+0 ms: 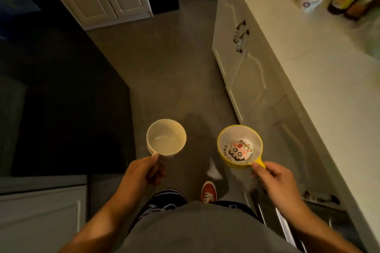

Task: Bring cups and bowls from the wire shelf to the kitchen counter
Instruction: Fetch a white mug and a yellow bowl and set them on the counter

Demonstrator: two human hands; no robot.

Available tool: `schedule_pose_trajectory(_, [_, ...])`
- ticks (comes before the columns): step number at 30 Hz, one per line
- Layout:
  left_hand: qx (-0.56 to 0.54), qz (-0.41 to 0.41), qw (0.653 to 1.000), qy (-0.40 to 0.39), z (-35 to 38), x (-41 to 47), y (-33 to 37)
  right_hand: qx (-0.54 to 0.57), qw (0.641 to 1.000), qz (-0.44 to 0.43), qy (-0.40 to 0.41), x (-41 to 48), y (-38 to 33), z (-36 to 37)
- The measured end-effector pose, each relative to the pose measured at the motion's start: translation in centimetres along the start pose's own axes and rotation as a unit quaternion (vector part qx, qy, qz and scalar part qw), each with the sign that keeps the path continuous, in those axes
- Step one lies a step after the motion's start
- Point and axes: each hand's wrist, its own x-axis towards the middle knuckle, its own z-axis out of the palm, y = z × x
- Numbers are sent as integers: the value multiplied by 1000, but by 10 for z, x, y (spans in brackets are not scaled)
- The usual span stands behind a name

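Mug (166,137): lower centre, looks rigid and breakable; left hand (141,172) closed on its handle
Yellow bowl (239,146): likely light plastic; right hand (271,176) pinches its stub handle
Counter (308,51): right of frame

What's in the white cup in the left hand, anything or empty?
Empty and upright. The white cup, held by the left hand, shows its bare pale bottom through the open mouth; no liquid or contents are visible.

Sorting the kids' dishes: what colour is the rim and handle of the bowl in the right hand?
Yellow, seen in the head view: the bowl has a yellow rim and handle.
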Motion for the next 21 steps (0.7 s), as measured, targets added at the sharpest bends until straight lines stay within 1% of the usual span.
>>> schedule_pose_trajectory(2, [-15,-2,1000,15,-8,16,13,2,1000,-23,-8,41,-26,11])
schedule_pose_trajectory(7, [-42,-48,996,55,-45,79,30,2,997,-65,-41,140,-86,53])
schedule_pose_trajectory(11, [-21,-36,998,51,-79,145,47,10,996,-72,-45,211,-129,90])
schedule_pose_trajectory(17, [52,-48,997,19,-105,240,111,25,999,-30,-1,270,-172,105])
schedule_pose_trajectory(21, [75,-44,996,-20,-94,305,155,20,998,4,56,292,-189,91])
